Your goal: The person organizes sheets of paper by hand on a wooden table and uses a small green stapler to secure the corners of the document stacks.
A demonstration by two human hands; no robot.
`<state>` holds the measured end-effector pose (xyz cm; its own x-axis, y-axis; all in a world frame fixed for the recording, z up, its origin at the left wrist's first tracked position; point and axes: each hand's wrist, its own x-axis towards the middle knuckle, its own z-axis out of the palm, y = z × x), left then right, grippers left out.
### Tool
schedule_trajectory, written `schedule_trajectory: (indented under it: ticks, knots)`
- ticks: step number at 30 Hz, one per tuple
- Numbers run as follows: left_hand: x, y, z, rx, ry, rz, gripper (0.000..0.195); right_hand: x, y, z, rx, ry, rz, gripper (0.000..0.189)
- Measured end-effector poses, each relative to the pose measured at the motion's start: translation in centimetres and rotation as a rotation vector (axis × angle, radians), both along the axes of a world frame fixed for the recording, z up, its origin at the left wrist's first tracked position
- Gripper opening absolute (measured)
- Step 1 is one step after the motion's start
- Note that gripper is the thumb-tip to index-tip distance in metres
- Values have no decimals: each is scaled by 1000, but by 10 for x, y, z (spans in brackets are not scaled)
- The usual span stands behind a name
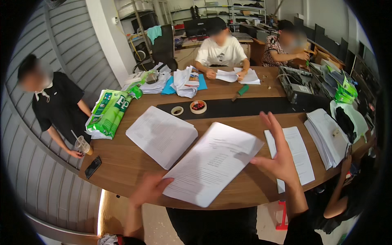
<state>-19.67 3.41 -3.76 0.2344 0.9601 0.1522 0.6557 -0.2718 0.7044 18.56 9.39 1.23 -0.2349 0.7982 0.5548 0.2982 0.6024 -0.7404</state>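
A thick stack of printed paper sheets is held tilted above the near edge of the wooden table. My left hand grips its lower left corner, thumb on top. At the stack's right corner my right hand is spread, its fingers raised and apart; the thumb tip is at or near the paper's edge, and contact cannot be told. Another stack of printed sheets lies on the table to the left, close to the held one. A further stack of papers rests behind and right of my right hand.
Masking tape rolls and a green-handled tool sit near a black strip. Left are a green paper wrapper, phone and plastic cup. A thick paper pile stands right. Several people surround the table.
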Motion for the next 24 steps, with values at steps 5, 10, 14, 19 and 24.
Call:
schedule_trajectory:
  ticks: [5,10,14,19,24]
  knots:
    - [12,14,56,116,230,-198,19,-5,18,-30,-215,-146,124,58]
    - [-46,4,32,124,-180,-80,49,-12,8,-59,-582,223,97,18]
    - [-34,-2,-68,268,-1043,-55,66,-14,-1,-73,-553,355,96,18]
    - [-16,-12,-115,-3,-1024,180,72,-9,-5,-76,-589,298,103,20]
    - [11,-17,-130,-213,-1026,276,56,-14,-11,-107,-615,306,115,23]
